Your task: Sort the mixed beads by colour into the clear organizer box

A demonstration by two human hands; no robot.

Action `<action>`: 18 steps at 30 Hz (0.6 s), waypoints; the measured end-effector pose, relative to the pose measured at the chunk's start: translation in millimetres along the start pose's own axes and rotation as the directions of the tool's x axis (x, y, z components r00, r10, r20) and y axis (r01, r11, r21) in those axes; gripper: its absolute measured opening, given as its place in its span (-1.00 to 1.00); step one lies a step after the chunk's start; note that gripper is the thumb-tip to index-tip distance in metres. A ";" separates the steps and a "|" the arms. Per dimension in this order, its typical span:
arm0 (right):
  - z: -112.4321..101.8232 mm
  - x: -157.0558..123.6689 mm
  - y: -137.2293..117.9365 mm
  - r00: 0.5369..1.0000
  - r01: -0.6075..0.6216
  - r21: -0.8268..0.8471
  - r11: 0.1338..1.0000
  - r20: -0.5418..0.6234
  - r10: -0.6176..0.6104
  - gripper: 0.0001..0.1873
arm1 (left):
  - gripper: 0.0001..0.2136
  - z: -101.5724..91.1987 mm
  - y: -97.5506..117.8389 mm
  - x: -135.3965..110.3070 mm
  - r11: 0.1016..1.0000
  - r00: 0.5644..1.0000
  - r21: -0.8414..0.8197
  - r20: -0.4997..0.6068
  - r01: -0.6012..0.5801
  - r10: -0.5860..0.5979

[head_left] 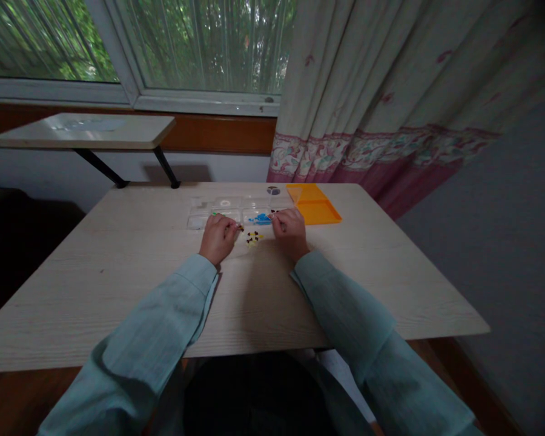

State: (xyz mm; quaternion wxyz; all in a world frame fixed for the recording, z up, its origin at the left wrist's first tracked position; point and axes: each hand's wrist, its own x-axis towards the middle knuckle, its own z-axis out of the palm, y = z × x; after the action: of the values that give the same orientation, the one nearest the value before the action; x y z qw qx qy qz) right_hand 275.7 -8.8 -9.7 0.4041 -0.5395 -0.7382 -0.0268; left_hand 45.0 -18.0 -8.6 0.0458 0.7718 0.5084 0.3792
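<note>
Head view shows our left hand (pixel 218 238) apparently clamped on a small brown piece (pixel 241 227) toward the bench (pixel 140 272)'s far edge, beside a yellow-and-dark cluster (pixel 253 238). Our right hand (pixel 292 233) is at the blue pieces (pixel 260 220) in the clear tray (pixel 197 222); we cannot tell whether its grip holds anything. We seem to be picking pieces; the next move likely needs a steady pinch.
</note>
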 end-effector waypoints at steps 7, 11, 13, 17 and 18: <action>2.3 -9.2 -39.9 0.961 0.241 0.014 0.971 0.139 -0.240 -0.68 | -0.78 -0.5 7.1 -0.7 0.996 1.000 -0.089 0.012 -0.025 0.026; 3.7 -11.9 -48.2 0.950 0.286 0.007 0.958 0.130 -0.285 -0.70 | -0.78 -0.9 12.3 -2.1 0.995 0.999 -0.098 0.025 -0.032 0.034; 4.2 -12.3 -48.1 0.949 0.290 0.010 0.957 0.123 -0.289 -0.72 | -0.78 -0.8 13.6 -2.3 0.994 0.999 -0.106 0.032 -0.037 0.041; 3.7 -10.3 -43.4 0.952 0.282 0.022 0.959 0.119 -0.283 -0.73 | -0.77 -0.4 13.0 -2.5 0.994 0.999 -0.108 0.034 -0.030 0.034; 2.9 -8.9 -40.0 0.957 0.266 0.019 0.964 0.110 -0.267 -0.73 | -0.77 -0.2 12.1 -2.6 0.994 0.999 -0.107 0.025 -0.026 0.029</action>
State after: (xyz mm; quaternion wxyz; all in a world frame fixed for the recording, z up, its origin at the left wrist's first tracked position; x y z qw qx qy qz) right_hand 242.1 -31.0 -1.3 0.3561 -0.4349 -0.8256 -0.0494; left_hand 53.5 -26.0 -4.4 0.0885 0.7802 0.4760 0.3960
